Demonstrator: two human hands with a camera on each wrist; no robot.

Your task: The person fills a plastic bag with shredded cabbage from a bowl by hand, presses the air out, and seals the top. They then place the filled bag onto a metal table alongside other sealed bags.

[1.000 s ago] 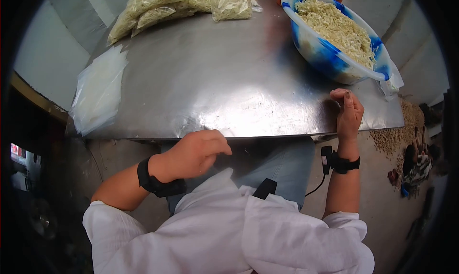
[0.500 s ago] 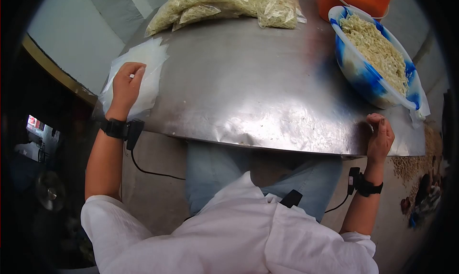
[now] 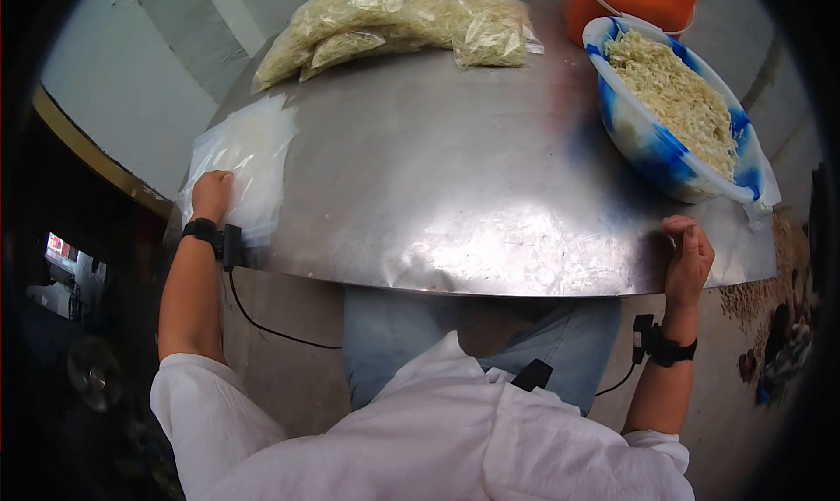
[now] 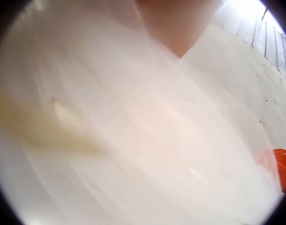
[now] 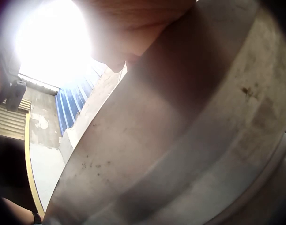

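Note:
At the table's left, my left hand (image 3: 213,195) lies over a stack of clear plastic bags (image 3: 254,155), its fingers curled on a bag. In the left wrist view a blurred, see-through plastic bag (image 4: 147,136) fills most of the picture, just below the hand (image 4: 178,23). My right hand (image 3: 689,254) rests by the table's front edge with loosely bent fingers and holds nothing. Beyond it stands a blue and white basin (image 3: 647,142) heaped with pale shreds (image 3: 674,98).
Filled bags of pale shreds (image 3: 376,24) lie along the far edge of the metal table (image 3: 394,168). An orange bucket (image 3: 630,2) stands behind the basin. A black cable (image 3: 271,323) runs from the left wrist camera.
My left hand went from above my lap out to the stack of bags, then drew back a little toward me. The right hand stays by the table edge.

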